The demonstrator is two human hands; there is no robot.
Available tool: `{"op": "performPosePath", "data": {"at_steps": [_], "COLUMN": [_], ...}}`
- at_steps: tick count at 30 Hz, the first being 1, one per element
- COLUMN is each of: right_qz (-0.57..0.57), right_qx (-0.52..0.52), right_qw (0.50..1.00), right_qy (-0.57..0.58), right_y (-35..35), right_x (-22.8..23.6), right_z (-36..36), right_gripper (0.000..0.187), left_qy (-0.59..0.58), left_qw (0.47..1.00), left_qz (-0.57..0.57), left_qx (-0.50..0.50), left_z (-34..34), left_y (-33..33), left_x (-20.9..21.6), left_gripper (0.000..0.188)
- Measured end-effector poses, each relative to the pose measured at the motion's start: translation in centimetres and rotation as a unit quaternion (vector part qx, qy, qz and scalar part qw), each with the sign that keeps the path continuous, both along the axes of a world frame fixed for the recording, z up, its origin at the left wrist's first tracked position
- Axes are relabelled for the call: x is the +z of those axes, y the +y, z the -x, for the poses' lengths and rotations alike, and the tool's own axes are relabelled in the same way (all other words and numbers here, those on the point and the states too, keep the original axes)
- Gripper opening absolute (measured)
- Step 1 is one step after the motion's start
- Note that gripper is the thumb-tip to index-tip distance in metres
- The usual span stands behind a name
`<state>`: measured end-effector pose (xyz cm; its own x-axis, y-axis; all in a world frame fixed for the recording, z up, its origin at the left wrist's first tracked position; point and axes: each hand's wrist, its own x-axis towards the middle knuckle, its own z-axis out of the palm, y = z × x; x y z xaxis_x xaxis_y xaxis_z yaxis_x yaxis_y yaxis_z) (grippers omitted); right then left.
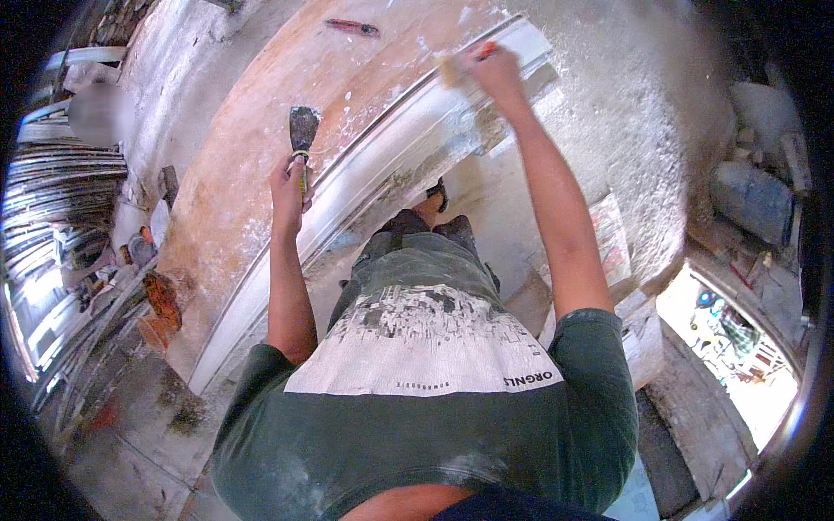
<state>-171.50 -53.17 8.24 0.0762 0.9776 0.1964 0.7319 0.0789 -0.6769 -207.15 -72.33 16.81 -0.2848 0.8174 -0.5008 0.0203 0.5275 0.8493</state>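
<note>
My left hand (289, 193) is wrapped round the handle of a putty knife (304, 128), its wide, smeared blade pointing away from me over the worn, pinkish table (230, 165). Across the table's near edge lies a long white plaster moulding (356, 178) with lengthwise ridges. At its far right end, my right hand (499, 74) grips a brush (453, 71) with an orange handle. The pale bristles are smeared by motion and are at the moulding's surface; whether they touch it, I cannot tell.
A red utility knife (353, 28) lies on the far part of the table. Many thin strips (61, 200) are stacked at the left. A rough whitish surface (621, 113) rises at the right, with a dark bluish container (751, 200) beyond. Daylight enters through an opening (725, 347) at lower right.
</note>
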Motion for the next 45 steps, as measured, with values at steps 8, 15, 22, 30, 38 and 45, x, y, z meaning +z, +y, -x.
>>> {"op": "performPosePath", "data": {"at_steps": [8,15,22,30,38,45], "right_qz": [0.092,0.114,-0.066,-0.018,0.022,0.021], "right_qx": [0.257,0.057,-0.139,-0.204,-0.26,-0.223], "right_qw": [0.93,0.948,0.973,0.951,0.918,0.932], "right_qy": [0.244,0.291,0.169,0.231,0.297,0.286], "right_y": [-7.0,-2.3,-1.5,-8.2,-8.1,-5.5], "right_x": [2.4,0.6,8.2,3.0,2.3,3.4], "right_z": [-1.3,-12.5,-18.5,-25.3,-29.4,-29.2], "right_gripper": [0.025,0.02,0.014,0.013,0.019,0.019], "left_qy": [-0.048,-0.054,0.158,0.291,0.267,0.283], "left_qw": [0.997,0.983,0.931,0.9,0.914,0.908], "left_qz": [0.053,-0.015,-0.149,-0.109,-0.136,-0.082], "left_qx": [0.038,-0.175,-0.295,-0.305,-0.274,-0.298], "left_z": [-5.7,-13.2,-18.7,-22.8,-24.1,-27.4], "left_y": [-1.1,1.8,4.8,4.9,5.7,8.9], "left_x": [-1.2,-3.3,-7.5,-7.4,-8.2,-7.1], "left_gripper": [0.024,0.032,0.035,0.036,0.034,0.033]}}
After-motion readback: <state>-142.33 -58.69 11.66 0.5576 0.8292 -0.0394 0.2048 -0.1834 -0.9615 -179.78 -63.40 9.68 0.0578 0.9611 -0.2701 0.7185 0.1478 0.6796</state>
